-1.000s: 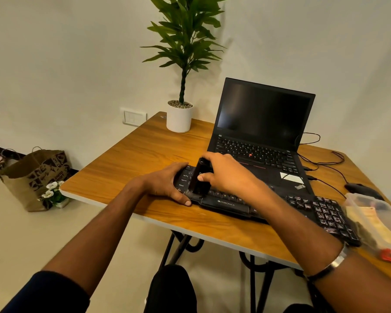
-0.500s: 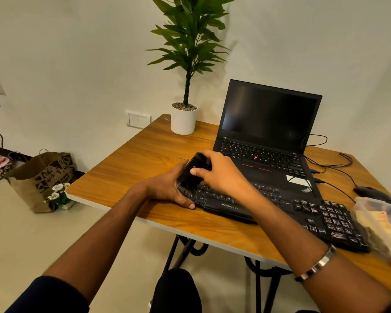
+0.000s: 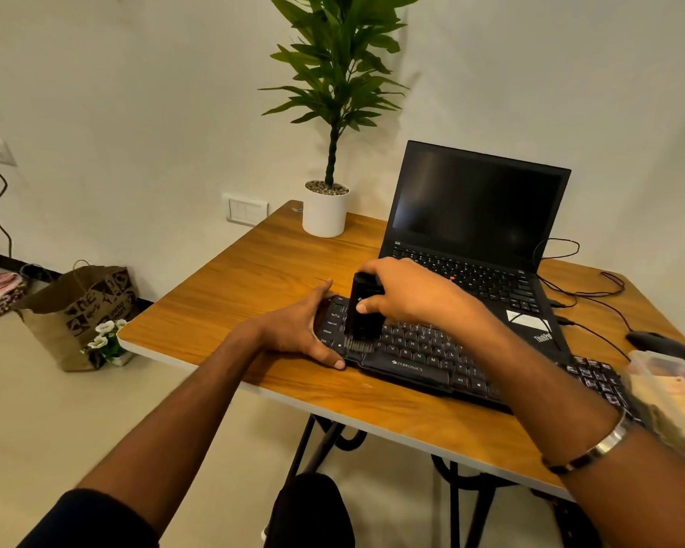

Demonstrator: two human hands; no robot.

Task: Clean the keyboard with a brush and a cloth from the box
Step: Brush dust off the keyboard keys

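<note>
The keyboard (image 3: 432, 357) lies along the near edge of the wooden table (image 3: 254, 278), slanting away to my right, its left end closest to the middle of the table. My right hand (image 3: 408, 296) grips a black brush (image 3: 362, 310), fingers curled over its top and thumb pressed on its front face. The brush stands nearly upright, and its bristles touch the keys at the left end of the keyboard. My left hand (image 3: 297, 330) rests against that same left end, fingers fairly straight along the far corner and the thumb lying on the front edge, steadying it.

Just behind the keyboard is an open laptop (image 3: 479, 215) with a dark screen, its front edge touching or slightly overlapped by the keyboard. A clear plastic box (image 3: 673, 393) sits at the keyboard's right end, blurred; I cannot tell what is in it. A black mouse (image 3: 653, 342) lies beyond the box, with cables trailing behind the laptop. A potted plant (image 3: 327, 207) stands at the far corner of the table. On the floor to the left is a brown paper bag (image 3: 76, 310).
</note>
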